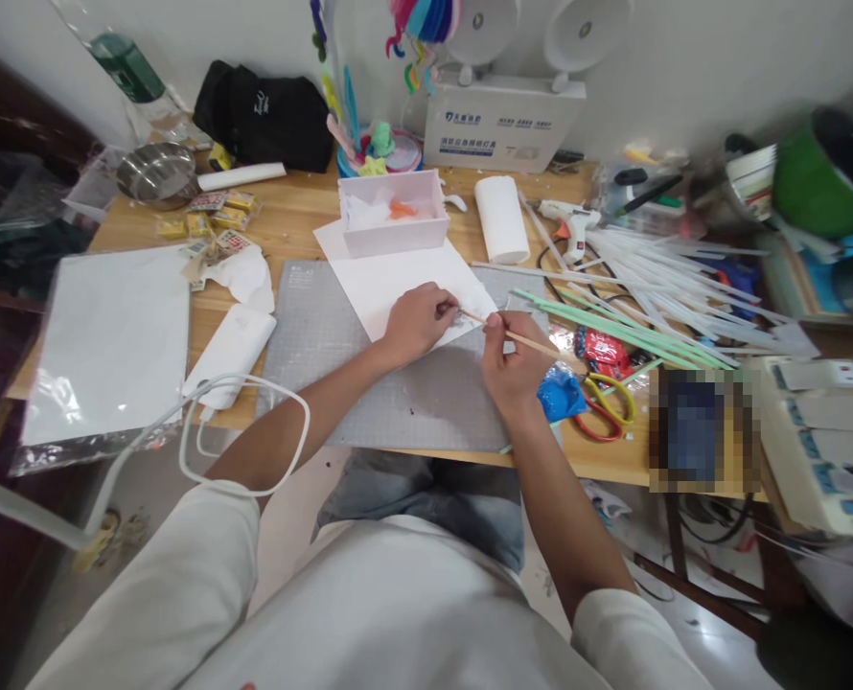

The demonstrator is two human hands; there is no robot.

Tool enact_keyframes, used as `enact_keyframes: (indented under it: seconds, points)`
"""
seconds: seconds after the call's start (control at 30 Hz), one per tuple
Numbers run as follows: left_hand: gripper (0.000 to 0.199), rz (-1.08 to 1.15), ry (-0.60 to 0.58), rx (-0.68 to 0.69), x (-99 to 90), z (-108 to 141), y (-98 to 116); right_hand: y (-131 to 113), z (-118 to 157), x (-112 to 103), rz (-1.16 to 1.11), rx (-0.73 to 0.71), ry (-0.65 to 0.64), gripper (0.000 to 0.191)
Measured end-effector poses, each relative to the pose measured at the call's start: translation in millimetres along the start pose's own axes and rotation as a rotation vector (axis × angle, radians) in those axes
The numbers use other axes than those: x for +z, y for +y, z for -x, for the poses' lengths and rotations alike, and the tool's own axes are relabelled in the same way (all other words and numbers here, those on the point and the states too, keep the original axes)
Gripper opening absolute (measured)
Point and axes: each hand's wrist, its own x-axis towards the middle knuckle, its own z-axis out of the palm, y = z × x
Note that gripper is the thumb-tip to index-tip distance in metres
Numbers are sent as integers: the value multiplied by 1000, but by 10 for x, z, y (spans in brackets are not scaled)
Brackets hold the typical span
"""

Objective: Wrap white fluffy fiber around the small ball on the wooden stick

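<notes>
My right hand (pixel 517 359) is closed on a thin wooden stick (pixel 531 342), which slants from the upper left down to the right. At the stick's left end, my left hand (pixel 423 321) pinches something too small to make out. Both hands are over the front part of a white sheet of paper (pixel 376 287), which lies on a grey cutting mat (pixel 311 335). Behind the hands, a pale open box (pixel 396 237) with white and orange bits inside stands on the paper.
Right of the mat lie green strips (pixel 634 331), many white strips (pixel 649 273), a glue gun (pixel 574 225), and scissors (pixel 606 407). A white roll (pixel 500 220) stands behind. On the left are a power bank (pixel 232 355) with a cable and a bagged white stack (pixel 114 335).
</notes>
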Motion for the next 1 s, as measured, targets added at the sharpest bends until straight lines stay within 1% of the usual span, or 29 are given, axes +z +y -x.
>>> enact_keyframes:
  seconds: [0.1,0.23,0.33,0.4,0.47,0.53,0.6,0.67,0.77,0.83,0.87,1.0]
  points:
    - [14,4,11,-2,2,-7,6,-1,-1,14,2,-11,-16,28]
    - [12,0,26,-8,37,-3,4,2,4,31,30,-33,-7,28]
    - [9,70,63,14,21,-8,12,-11,-8,25,31,-18,-36,28]
    - [9,172,145,23,-48,-33,5,-29,-50,10,25,7,-82,30]
    - [11,263,286,17,-155,-76,-27,-50,-133,-8,33,23,-145,31]
    - [11,304,438,1,-264,-122,-88,-70,-253,-14,58,29,-227,32]
    - [11,322,538,-11,-332,-151,-160,-87,-390,1,86,28,-317,30]
    - [11,335,569,-22,-344,-153,-215,-100,-521,31,109,15,-388,28]
    - [13,335,542,-30,-323,-120,-237,-109,-657,40,107,-6,-443,30]
    - [13,303,520,-38,-352,-104,-225,-102,-689,-11,62,14,-418,32]
    - [14,273,514,-43,-391,-105,-219,-92,-685,-52,31,39,-368,34]
    - [20,80,504,-65,-675,-191,-228,-10,-554,-193,-120,212,-41,44]
